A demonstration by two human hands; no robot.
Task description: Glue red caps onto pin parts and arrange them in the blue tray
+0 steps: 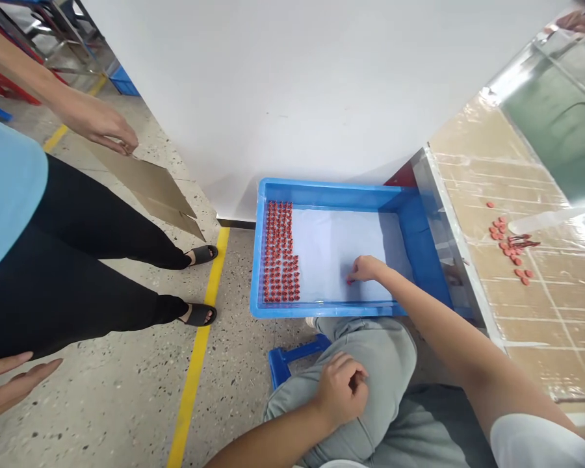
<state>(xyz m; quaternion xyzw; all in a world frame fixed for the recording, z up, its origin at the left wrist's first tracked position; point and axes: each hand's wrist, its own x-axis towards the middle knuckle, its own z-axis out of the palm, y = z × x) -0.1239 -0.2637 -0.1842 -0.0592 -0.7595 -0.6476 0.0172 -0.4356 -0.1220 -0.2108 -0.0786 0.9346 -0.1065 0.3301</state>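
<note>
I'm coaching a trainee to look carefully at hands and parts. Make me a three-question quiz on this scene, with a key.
1. Where in the blue tray do the rows of red pieces stand, as pictured?
a) right end
b) left end
c) centre

2. True or false: the right hand is in the tray while the left hand rests on the person's leg.

3. Fill the gap: the co-worker's raised hand holds a sheet of ____.

Key:
1. b
2. True; the right hand appears to pinch a small red piece.
3. cardboard
</note>
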